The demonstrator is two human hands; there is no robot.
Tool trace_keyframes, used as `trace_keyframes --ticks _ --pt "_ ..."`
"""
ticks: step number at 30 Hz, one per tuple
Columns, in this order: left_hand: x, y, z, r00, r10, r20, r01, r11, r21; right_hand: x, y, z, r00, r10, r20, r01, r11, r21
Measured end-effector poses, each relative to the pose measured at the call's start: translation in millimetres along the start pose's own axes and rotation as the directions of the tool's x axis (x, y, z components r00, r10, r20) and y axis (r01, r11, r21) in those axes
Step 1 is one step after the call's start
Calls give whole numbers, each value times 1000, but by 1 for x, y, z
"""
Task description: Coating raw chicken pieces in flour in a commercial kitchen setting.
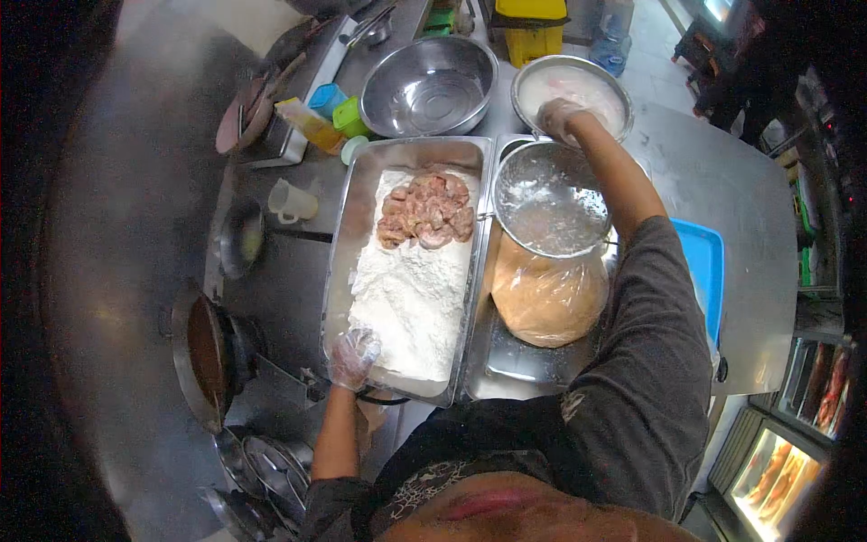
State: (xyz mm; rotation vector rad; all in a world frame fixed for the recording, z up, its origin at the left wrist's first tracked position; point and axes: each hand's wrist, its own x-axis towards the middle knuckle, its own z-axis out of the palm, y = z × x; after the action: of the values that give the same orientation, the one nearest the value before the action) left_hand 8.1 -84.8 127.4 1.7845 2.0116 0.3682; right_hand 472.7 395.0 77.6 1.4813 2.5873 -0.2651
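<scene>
My right hand (561, 122), in a clear plastic glove, dips into a steel bowl (626, 129) of cloudy white liquid with pale pinkish pieces. Its fingers are hidden in the bowl. Down at the near left corner of a deep steel pan (339, 271), my left hand (353, 358) wears a floury clear glove and touches the white flour (413, 291). Whether its fingers hold anything is unclear. Raw meat pieces (430, 209) lie heaped on the flour's far end. Beneath my right arm sits a round wire-mesh sieve (552, 196) dusted with flour.
A second steel pan (521, 369) holds a plastic-wrapped tan mass (548, 298), partly under the sieve. Beyond stands a large steel bowl (433, 88). To the left are a plastic jug (292, 202) and a wok (206, 359); at right, a blue tray (708, 271).
</scene>
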Motion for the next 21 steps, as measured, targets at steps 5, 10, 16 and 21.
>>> trace_keyframes --ticks 5,10,16,21 --pt "1 -6 6 1000 -20 11 19 999 29 -22 31 -24 883 424 -201 -372 893 252" --pt "4 -2 6 999 -46 10 47 997 -56 -28 110 0 749 626 -218 -583 779 232" --pt "3 12 -5 997 -82 -1 82 996 36 -30 118 28 388 897 -213 -706 438 556" --pt "15 13 7 998 55 -15 -56 995 -87 -38 174 25 200 972 -125 -803 235 548"
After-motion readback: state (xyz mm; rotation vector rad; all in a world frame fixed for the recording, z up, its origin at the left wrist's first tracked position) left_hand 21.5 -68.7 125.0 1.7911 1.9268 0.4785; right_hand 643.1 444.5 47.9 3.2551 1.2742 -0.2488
